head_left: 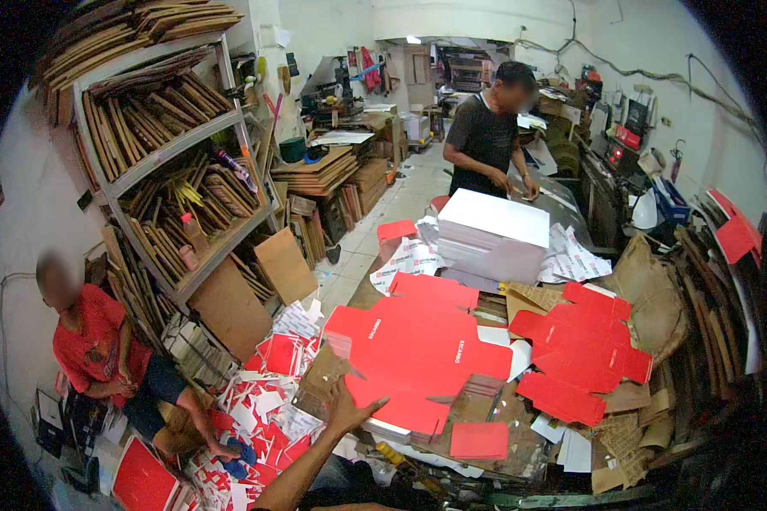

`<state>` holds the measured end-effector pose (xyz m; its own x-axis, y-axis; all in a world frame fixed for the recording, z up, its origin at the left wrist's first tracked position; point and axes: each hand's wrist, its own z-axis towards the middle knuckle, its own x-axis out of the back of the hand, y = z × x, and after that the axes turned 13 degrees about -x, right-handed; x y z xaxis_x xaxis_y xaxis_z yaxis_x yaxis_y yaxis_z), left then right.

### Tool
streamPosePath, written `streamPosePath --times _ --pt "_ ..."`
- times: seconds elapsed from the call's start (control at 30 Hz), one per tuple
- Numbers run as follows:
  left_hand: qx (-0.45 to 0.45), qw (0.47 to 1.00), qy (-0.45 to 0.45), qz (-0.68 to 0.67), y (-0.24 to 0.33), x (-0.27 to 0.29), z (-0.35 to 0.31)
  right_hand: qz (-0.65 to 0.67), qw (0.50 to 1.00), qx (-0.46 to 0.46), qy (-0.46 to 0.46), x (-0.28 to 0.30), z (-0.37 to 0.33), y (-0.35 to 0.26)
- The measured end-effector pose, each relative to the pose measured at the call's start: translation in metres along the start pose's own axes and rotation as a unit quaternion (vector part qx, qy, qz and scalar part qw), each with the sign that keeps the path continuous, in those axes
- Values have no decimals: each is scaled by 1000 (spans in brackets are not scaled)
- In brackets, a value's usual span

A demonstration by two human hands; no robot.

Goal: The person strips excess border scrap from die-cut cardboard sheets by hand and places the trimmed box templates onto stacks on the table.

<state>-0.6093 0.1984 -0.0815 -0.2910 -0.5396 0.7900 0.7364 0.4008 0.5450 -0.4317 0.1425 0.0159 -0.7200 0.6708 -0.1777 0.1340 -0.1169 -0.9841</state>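
Note:
A thick stack of red die-cut cardboard box blanks lies on the worktable, white sheet edges showing along its sides. At its near left corner is my left hand, fingers spread and thumb stretched to the right over the red top sheet. It seems to touch the stack's edge without gripping it. My right hand is out of view. A small red rectangular piece lies near the table's front edge. To the right, more red box blanks with cut flaps are spread out.
A tall block of white sheets stands behind the red stack, crumpled printed paper around it. Red and white offcuts cover the floor at left, beside a seated person. Another person works beyond the table. Shelves hold wooden boards.

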Motion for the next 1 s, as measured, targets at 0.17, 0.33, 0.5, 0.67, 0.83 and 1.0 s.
streamPosePath --times 0.17,0.33,0.5,0.67,0.83,1.0 --pt "12 1000 -9 12 -3 -2 1 10 1000 -17 5 1 12 16" --pt "7 1000 -3 0 -4 -2 3 -46 998 -15 36 -3 27 34" --pt "-9 999 11 41 -11 -5 0 -140 990 16 18 12 21 8" --pt "8 1000 -5 -13 -8 -1 3 -106 994 35 11 -2 25 33" --pt "43 999 -15 17 19 15 4 -140 989 16 -50 3 29 51" --pt "31 998 -44 29 6 8 2 -174 984 19 -1 5 25 53"
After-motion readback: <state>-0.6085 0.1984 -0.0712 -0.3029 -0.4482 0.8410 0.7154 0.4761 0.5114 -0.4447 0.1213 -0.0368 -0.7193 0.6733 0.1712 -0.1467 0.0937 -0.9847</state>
